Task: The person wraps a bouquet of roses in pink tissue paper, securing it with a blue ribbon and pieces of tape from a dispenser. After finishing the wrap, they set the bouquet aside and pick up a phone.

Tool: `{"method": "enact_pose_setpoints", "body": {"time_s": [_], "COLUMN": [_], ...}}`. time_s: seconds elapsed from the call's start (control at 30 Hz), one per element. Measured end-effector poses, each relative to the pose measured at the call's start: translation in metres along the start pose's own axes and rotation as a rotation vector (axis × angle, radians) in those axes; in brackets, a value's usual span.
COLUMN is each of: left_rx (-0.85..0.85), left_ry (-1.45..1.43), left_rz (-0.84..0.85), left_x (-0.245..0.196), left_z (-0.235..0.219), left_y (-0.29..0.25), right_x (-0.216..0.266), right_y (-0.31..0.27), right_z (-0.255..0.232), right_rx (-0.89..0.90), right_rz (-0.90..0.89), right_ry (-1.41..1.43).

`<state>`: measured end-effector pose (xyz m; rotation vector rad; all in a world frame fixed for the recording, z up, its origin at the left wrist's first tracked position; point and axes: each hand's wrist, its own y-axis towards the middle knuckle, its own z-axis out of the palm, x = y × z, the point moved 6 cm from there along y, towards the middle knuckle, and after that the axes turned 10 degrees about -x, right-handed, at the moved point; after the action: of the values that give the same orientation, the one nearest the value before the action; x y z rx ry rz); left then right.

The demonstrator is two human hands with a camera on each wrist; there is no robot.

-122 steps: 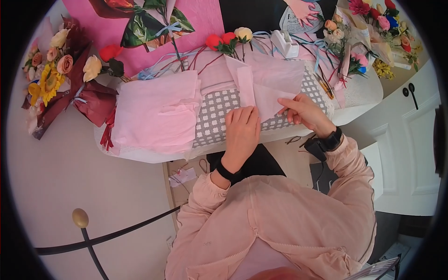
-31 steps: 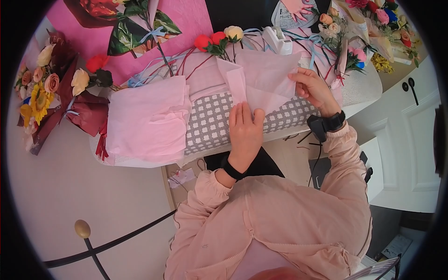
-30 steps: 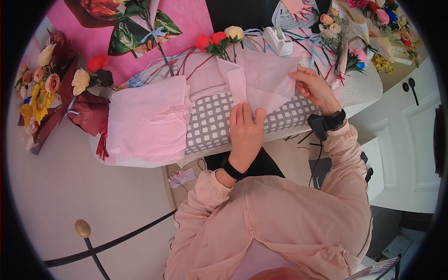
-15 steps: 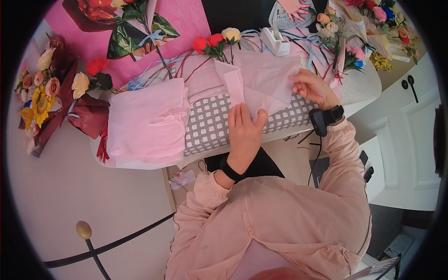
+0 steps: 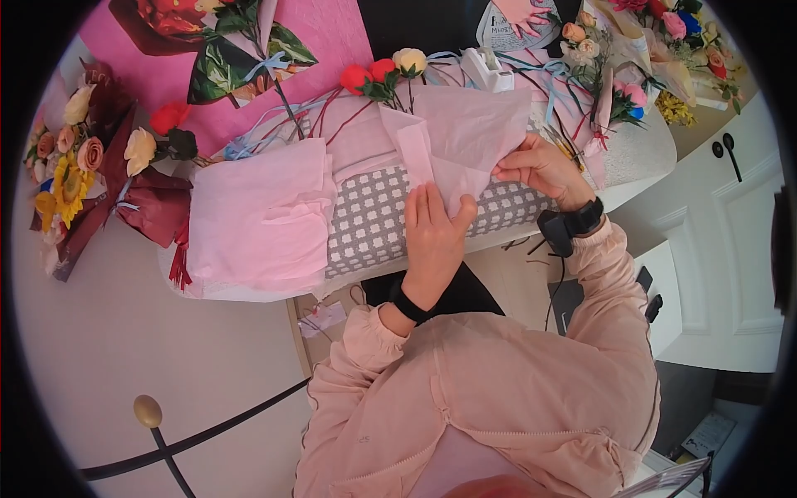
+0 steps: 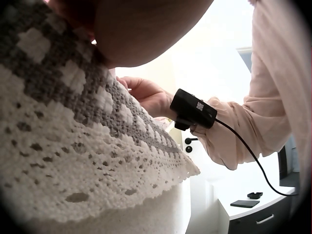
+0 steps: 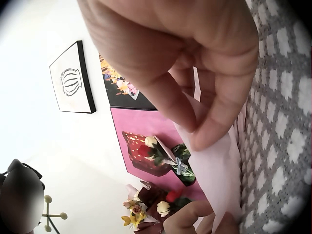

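Observation:
A sheet of pale pink tissue paper lies on the grey-and-white cloth in the head view, with a narrow strip folded over along its left side. My left hand rests on the paper's lower end, fingers straight and thumb spread to the right. My right hand pinches the lower right edge of the paper between thumb and forefinger. The right wrist view shows the tissue between those fingertips, lifted off the cloth. Red and cream artificial roses stick out past the paper's upper left corner, their stems running under it.
A stack of pink tissue paper lies at left on the patterned cloth. Behind are a white tape dispenser, ribbons and a pink board. Wrapped bouquets stand at left and right. Scissors lie at right.
My right hand has moved from the paper's right corner down and left, and now pinches its lower right edge. My left hand stays on the lower end. The whole head view has shifted slightly.

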<state>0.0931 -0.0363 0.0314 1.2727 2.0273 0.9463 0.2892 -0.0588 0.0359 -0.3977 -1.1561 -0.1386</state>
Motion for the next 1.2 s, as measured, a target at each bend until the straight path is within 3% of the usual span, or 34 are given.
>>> {"method": "enact_pose_setpoints", "body": {"time_s": [0.23, 0.43, 0.53, 0.63, 0.73, 0.83, 0.97, 1.2], "left_rx": [-0.003, 0.021, 0.029, 0.022, 0.019, 0.020, 0.013, 0.001], "left_ry": [0.001, 0.018, 0.026, 0.008, -0.008, -0.015, -0.023, -0.002], "left_rz": [-0.010, 0.003, 0.007, -0.002, -0.007, -0.001, -0.007, 0.002], "left_x": [0.000, -0.001, -0.001, -0.001, 0.000, 0.001, 0.002, 0.002], "left_z": [0.002, 0.001, 0.001, 0.000, 0.000, 0.001, 0.001, 0.000], "left_y": [-0.002, -0.001, -0.001, -0.001, -0.002, -0.003, -0.003, -0.003], "right_x": [0.009, 0.027, 0.038, 0.046, 0.034, 0.033, 0.041, 0.064], "right_y": [0.008, 0.016, 0.025, 0.019, 0.029, 0.022, 0.012, 0.020], "right_z": [0.007, 0.008, -0.004, 0.002, -0.005, 0.001, 0.004, -0.005], "right_rx": [0.023, 0.095, -0.038, -0.107, -0.020, 0.024, 0.022, 0.002], "right_rz": [-0.093, 0.002, -0.111, -0.130, -0.126, -0.320, -0.472, -0.493], "right_ry": [0.057, 0.020, -0.211, -0.061, 0.105, 0.161, -0.101, -0.619]}}
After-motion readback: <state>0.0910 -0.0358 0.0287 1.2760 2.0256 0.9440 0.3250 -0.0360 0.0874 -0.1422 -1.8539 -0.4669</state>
